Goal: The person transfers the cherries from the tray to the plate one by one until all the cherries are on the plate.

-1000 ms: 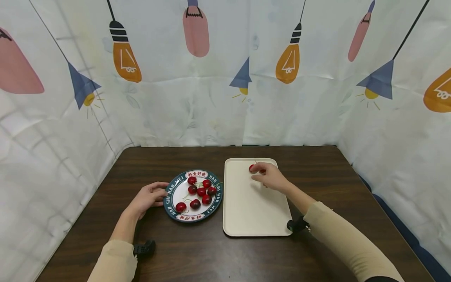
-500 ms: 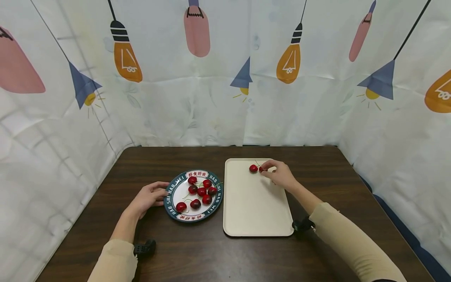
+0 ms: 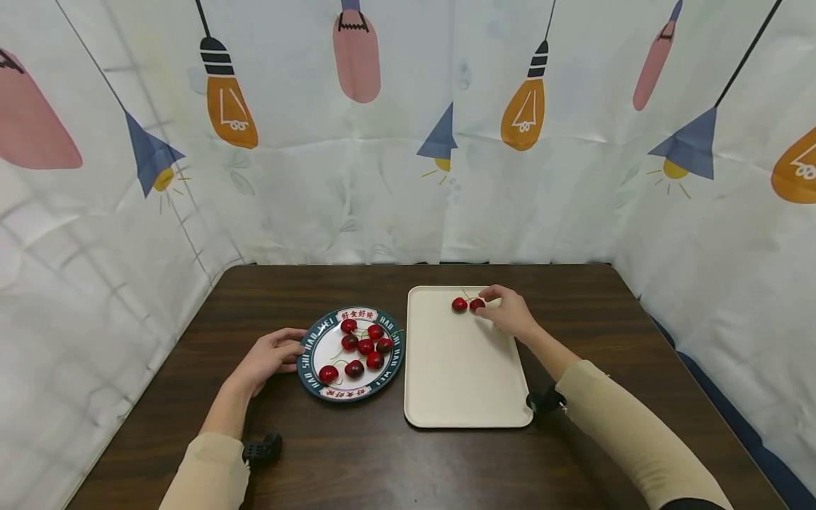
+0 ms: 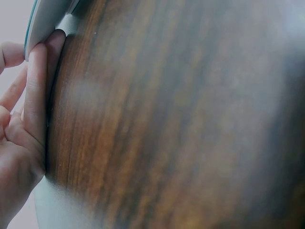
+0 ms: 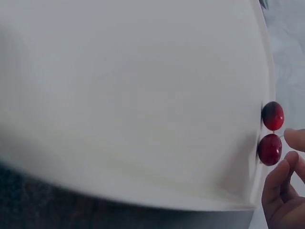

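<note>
In the head view, my left hand [image 3: 270, 361] holds the left rim of a round plate [image 3: 307, 366] with a dark green border. The left wrist view shows fingers [image 4: 37, 93] under the plate's raised edge [image 4: 40, 24] and another fingertip at its outer side. Several dark red cherries with stems lie on the plate, one cherry [image 3: 328, 374] near its front left. At the back of the cream tray [image 3: 465, 375] sit two cherries, a left cherry [image 3: 459, 304] and a right cherry [image 3: 477, 304]. My right hand [image 3: 508, 313] is just right of the latter, its thumb and finger parted.
The dark wooden table [image 3: 357, 460] carries the plate on the left and the tray to its right, with a narrow gap between. A patterned white curtain [image 3: 357, 198] stands behind the table and along both sides. Each wrist wears a black strap [image 3: 261, 450].
My right hand has moved right from beside the left cherry, setting a second cherry next to it, and its fingers have come off that cherry. My left hand and the plate have stayed put.
</note>
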Demonstrator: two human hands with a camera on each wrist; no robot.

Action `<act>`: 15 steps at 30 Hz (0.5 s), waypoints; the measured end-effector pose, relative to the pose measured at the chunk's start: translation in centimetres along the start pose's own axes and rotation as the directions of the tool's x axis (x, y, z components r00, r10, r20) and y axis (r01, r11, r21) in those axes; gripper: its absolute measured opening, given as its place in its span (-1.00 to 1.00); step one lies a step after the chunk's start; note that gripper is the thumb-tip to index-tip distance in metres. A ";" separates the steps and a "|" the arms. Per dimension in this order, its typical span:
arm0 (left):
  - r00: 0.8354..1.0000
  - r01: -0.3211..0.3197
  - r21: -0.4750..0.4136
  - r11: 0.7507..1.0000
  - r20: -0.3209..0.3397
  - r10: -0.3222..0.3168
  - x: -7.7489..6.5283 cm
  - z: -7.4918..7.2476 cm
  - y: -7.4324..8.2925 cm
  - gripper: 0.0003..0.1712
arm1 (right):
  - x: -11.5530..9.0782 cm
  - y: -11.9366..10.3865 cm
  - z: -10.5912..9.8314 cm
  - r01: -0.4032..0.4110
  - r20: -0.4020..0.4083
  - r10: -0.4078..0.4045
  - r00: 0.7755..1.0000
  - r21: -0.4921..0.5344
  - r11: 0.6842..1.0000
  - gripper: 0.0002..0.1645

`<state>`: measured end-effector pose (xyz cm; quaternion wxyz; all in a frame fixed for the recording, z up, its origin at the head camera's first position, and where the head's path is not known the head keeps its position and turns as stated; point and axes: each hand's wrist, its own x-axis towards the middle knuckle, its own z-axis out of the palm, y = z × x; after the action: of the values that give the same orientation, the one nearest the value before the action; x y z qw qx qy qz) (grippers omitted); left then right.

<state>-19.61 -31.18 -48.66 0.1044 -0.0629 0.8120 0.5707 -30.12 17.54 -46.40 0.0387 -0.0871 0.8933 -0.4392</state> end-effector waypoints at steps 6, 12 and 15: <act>1.000 -0.001 0.005 1.000 -0.003 0.001 0.0 0.1 0.0 -0.40 | 0.6 0.0 0.6 0.027 0.020 -0.026 0.999 -0.075 0.997 -0.56; 1.000 0.001 0.011 1.000 -0.005 -0.001 -0.3 0.1 0.1 -0.40 | 0.7 -0.3 1.0 0.025 0.041 -0.022 0.999 -0.088 0.996 -0.61; 1.000 -0.004 0.010 1.000 -0.006 0.004 -0.3 0.1 0.2 -0.40 | 0.6 -0.5 1.1 0.038 0.040 -0.035 0.999 -0.101 0.994 -0.61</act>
<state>-19.33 -31.00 -48.39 0.1013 -0.0626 0.8153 0.5666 -30.50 16.28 -46.64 0.0432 -0.1137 0.9120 -0.3918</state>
